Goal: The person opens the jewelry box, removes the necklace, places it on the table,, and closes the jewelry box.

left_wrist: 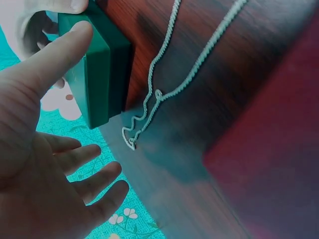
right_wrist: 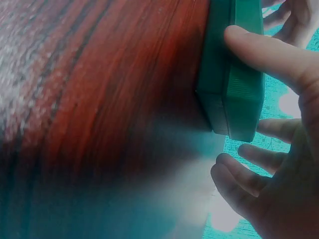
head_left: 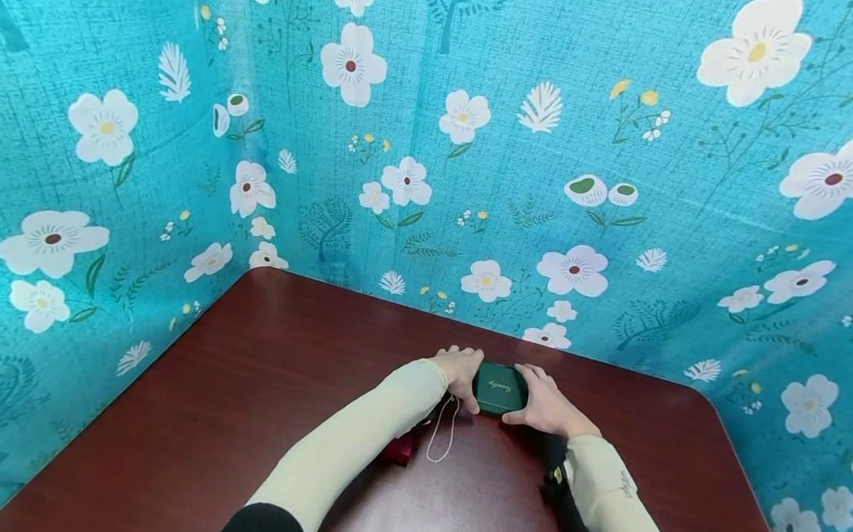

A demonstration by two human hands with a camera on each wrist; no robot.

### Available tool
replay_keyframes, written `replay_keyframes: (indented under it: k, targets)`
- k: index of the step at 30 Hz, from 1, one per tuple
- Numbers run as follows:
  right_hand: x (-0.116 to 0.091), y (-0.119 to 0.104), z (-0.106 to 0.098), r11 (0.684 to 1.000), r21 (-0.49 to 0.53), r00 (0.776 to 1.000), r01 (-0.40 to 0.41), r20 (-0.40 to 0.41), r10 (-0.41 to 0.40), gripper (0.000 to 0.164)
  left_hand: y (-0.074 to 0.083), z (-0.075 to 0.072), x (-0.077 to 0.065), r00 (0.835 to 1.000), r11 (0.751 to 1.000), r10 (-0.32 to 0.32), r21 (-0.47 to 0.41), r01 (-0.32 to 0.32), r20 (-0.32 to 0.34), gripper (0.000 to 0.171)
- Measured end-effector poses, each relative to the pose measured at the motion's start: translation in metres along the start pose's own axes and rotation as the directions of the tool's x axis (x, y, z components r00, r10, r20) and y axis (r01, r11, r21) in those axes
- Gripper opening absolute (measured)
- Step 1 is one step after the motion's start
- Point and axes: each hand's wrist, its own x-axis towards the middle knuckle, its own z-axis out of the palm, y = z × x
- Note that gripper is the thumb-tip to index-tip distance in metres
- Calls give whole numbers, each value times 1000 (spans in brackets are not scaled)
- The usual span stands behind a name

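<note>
A small dark green box with light lettering on its lid sits near the table's back edge, between both hands. My left hand grips its left end, the thumb on the front side and the other fingers spread toward the back. From the right, my right hand holds the other end, its thumb against the front of the lid. The lid looks closed. A thin pale chain, perhaps a necklace, lies looped on the table beside my left wrist. Fingertips behind the box are partly hidden.
A dark red object lies partly hidden under the left forearm; its kind cannot be made out. The brown wooden table ends at a blue floral curtain at the back and sides.
</note>
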Motion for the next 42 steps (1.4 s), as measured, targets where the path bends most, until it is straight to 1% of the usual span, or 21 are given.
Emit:
replay_keyframes:
  k: [4,8,11,15,22,29,33,36,42]
  targets:
    - [2,1,2,1000,19,1000,-10,16,10,103,4,3,5,1000,1000,-29,5,29,6,101]
    - [3,1,3,1000,26,1000,-17,13,17,103,5,5,8,999,999,-52,-2,52,9,95]
    - [3,3,3,999,26,999,-31,9,31,102,7,5,7,998,998,-62,-11,62,16,89]
    - [3,5,4,999,33,999,-40,7,40,100,10,4,5,997,997,-73,-10,74,24,86]
    - [4,5,2,999,33,999,-42,5,42,99,11,6,7,998,998,-58,-16,58,16,87]
    - [4,4,1,999,17,999,-38,1,38,98,14,12,17,997,997,-77,24,76,8,87]
    - [4,3,0,999,24,999,-44,7,44,99,18,15,19,997,996,-79,41,78,6,89]
    - [4,3,0,999,20,999,-43,8,43,100,20,15,17,997,995,-82,49,82,3,88]
    - [4,2,1,999,-17,999,-36,20,37,106,23,14,13,996,994,-85,65,85,-3,85]
